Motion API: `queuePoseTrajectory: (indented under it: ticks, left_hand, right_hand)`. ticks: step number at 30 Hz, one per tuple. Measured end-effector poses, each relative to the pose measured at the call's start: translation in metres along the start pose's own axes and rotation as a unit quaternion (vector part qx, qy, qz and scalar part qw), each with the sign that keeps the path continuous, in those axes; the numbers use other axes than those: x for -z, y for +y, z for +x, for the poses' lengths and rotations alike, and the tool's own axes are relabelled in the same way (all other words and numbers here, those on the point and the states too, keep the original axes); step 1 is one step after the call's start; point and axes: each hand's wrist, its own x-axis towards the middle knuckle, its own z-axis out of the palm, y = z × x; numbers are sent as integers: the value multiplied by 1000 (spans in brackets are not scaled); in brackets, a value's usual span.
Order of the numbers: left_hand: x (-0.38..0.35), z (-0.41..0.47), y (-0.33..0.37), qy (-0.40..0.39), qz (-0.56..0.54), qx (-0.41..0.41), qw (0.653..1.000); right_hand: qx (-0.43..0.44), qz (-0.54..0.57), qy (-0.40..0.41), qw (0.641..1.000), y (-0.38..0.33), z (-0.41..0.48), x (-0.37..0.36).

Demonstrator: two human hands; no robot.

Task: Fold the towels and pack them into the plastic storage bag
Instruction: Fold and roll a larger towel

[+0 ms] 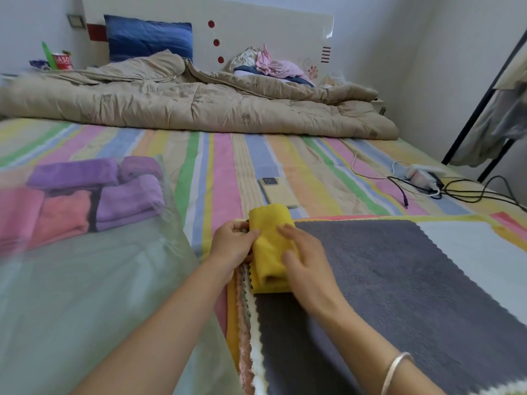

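Observation:
A folded yellow towel [269, 238] lies on the near left corner of a stack of flat towels topped by a grey towel [399, 280]. My left hand [232, 243] grips the yellow towel's left edge. My right hand [306, 258] rests on its right side, fingers curved over the fold. The clear plastic storage bag [85, 280] lies to the left on the bed, holding folded purple towels [125, 195] and pink towels [37, 220].
A phone [275, 192] lies on the striped sheet just beyond the yellow towel. A power strip with cables [425, 178] sits at the right. A beige quilt [185, 106] crosses the bed's far side, with a blue pillow [148, 38] and clothes [273, 67] behind.

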Motion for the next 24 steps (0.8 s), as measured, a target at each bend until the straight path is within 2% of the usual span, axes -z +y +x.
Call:
queuePoseTrajectory:
  ticks: [1,2,4,6,8,10,11,14,16,18,22,24]
  left_hand:
    - [0,2,-1,0,7,-3,1000]
    - [1,4,-1,0,10,-1,1000]
    - [0,5,-3,1,8,10,1000]
    - [0,4,-5,14,14,6,1000]
    - [4,1,-6,49,69,-13,996]
    - [18,-10,1,67,126,-13,990]
    - [27,-19,7,50,121,-1,991]
    - [59,-52,29,-64,43,69,995]
    - [82,-76,42,-141,6,114,983]
    - [108,-100,47,-170,-23,118,978]
    - [155,-140,25,-82,62,29,994]
    - [176,-160,7,-43,80,24,996]
  right_hand:
    - [-71,56,48,995,-2,7,3]
    - [-154,85,56,983,-3,16,6]
    - [-270,105,-10,957,-2,28,8]
    - [-318,156,-48,934,-1,40,10]
    - [-345,227,-57,909,-8,40,10]
    - [-340,290,-61,892,-20,31,10]
    - [-329,325,-66,884,-25,25,9]
    - [-285,402,-105,864,-42,1,2]
    - [-250,411,-138,866,-56,-19,-6]
    - [-219,398,-162,876,-71,-39,-20]
    - [-189,270,-179,927,-97,-80,-61]
    - [-199,215,-191,937,-106,-96,-83]
